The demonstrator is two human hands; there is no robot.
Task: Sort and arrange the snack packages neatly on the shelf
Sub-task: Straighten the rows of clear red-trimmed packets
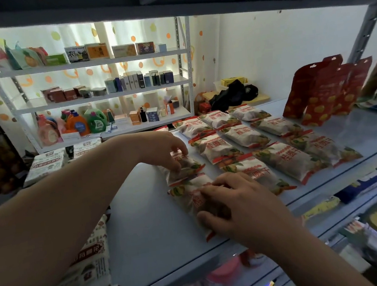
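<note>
Head view: white plastic snack packages with red print and fruit pictures (247, 137) lie flat in slanted rows across the pale grey shelf (144, 216), most of them side by side and overlapping end to end. The nearest package (188, 198) sits at the left end of the rows, close to the shelf's front edge, under the right hand (239, 204), whose grip is spread with fingers flat on its top and the thumb at its near side. Just behind it, the left hand (167, 151) pinches the next package (185, 166) with bent fingertips. Dark red standing pouches with orange fruit print (323, 90) lean at the back right (well apart from the hands). A large white printed bag (89, 267) lies at the shelf's left.
</note>
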